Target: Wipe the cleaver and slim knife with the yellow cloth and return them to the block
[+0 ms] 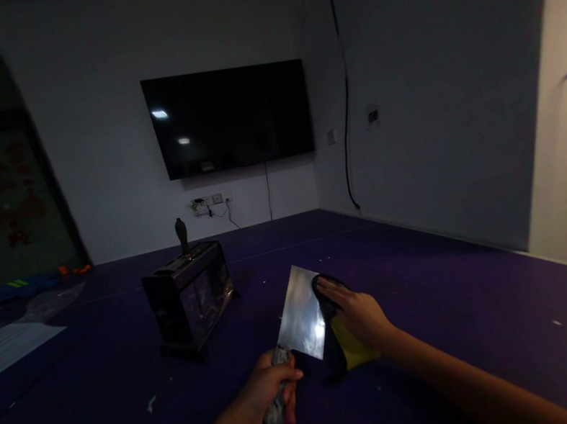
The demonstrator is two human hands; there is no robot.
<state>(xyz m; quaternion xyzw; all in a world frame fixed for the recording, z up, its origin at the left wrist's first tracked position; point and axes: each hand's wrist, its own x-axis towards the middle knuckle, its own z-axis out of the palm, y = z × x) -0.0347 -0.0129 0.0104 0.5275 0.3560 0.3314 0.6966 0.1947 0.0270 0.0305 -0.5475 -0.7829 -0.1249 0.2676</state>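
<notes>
My left hand is closed round the handle of a cleaver, whose broad shiny blade tilts up and to the right. Against the blade's right edge my right hand presses a dark and yellow cloth, fingers curled over it. Both hands hover above the purple floor, in front of me. The room is dim.
A dark knife block with one black handle sticking out of it stands on the purple floor to the left. A black TV hangs on the far wall. Papers and coloured items lie far left.
</notes>
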